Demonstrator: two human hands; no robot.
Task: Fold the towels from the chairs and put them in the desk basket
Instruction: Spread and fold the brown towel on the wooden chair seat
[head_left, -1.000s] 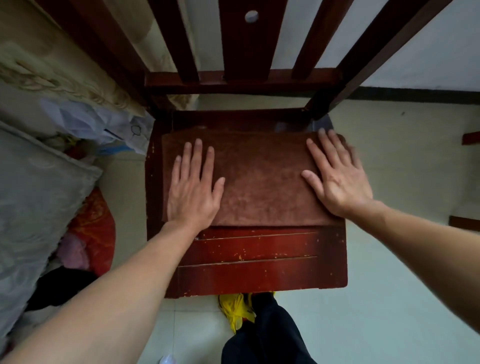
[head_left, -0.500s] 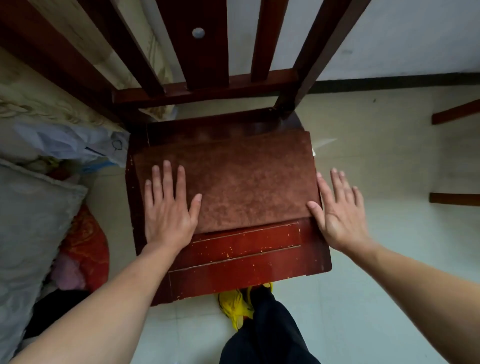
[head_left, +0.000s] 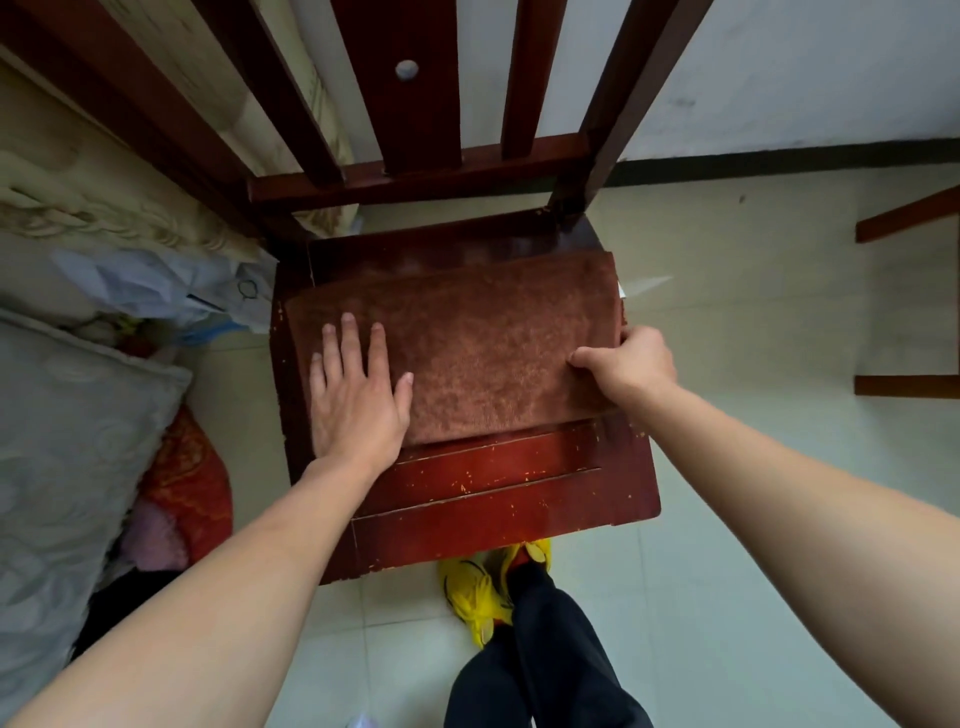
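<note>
One brown towel (head_left: 483, 353) lies on the seat of the red wooden chair (head_left: 493, 493), already doubled into a flat rectangle that covers the back part of the seat. The left hand (head_left: 358, 400) presses its left end flat, fingers (head_left: 350, 345) straight and slightly spread. The right hand (head_left: 631, 366) grips the right edge, thumb on top and the other fingers curled under the cloth. The folding looks partly done: at least one fold is in, and the grip suggests another, right end over toward the left, comes next. Carrying the towel to the desk basket is left to do; no basket or desk is in view. Wooden rails (head_left: 906, 387) at the right may belong to another chair, but whether it bears a towel cannot be told.
</note>
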